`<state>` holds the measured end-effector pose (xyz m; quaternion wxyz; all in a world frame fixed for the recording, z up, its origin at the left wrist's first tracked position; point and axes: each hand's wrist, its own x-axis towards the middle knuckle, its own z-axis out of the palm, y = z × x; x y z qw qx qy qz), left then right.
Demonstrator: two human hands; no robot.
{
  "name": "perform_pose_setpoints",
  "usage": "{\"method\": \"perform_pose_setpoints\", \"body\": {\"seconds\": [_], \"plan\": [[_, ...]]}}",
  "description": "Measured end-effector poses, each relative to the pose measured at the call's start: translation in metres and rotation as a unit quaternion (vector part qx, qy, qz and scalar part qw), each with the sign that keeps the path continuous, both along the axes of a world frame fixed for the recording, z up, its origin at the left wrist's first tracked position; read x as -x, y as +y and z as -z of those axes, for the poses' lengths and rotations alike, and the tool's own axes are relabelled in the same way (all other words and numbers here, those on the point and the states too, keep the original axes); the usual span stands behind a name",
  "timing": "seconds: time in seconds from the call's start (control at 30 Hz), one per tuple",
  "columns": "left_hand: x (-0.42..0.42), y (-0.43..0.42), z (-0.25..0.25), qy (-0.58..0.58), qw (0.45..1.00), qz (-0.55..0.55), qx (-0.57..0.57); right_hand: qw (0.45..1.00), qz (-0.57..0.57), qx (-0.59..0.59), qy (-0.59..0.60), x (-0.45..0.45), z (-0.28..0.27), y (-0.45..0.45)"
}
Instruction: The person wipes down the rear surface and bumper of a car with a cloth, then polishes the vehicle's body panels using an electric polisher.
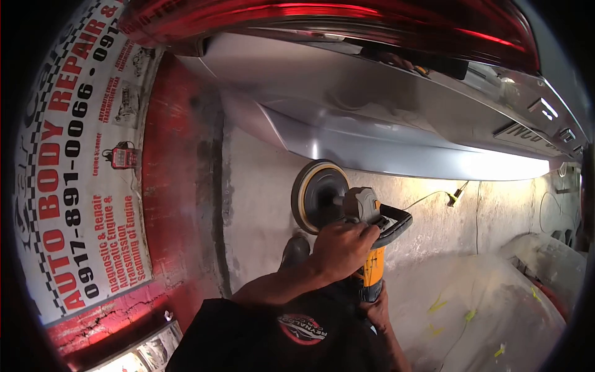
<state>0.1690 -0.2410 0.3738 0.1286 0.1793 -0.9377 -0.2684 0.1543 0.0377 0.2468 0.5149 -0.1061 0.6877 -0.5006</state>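
Observation:
A yellow and black car polisher (374,266) with a round backing plate and pad (319,196) is held in front of my body. My left hand (347,249) is closed around its front end, beside the black loop handle (396,224). Lower down, my right hand (375,307) wraps the rear of the yellow body, its fingers partly hidden. The pad faces away to the upper left, just below the silver car bumper (359,146). A narrow gap seems to separate them, though contact at the pad's edge is hard to judge.
A red tail light (347,25) spans the top. On the left, a printed banner (80,155) hangs over a red wall (180,186). A small work lamp (455,197) with a cord lies on the concrete floor (260,204). Dusty sheeting (483,297) covers something at lower right.

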Motion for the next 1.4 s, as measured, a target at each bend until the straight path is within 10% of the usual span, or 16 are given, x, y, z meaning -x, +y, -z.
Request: {"method": "perform_pose_setpoints", "body": {"seconds": [0.47,1.4], "plan": [[-0.195,-0.151,-0.039,0.207,0.978,0.02,-0.024,0.988,0.081,-0.022,0.129,-0.189,-0.032,-0.125],[-0.278,-0.285,-0.049,0.388,0.917,-0.085,0.026,0.917,-0.042,-0.037,0.394,-0.16,-0.076,-0.295]]}}
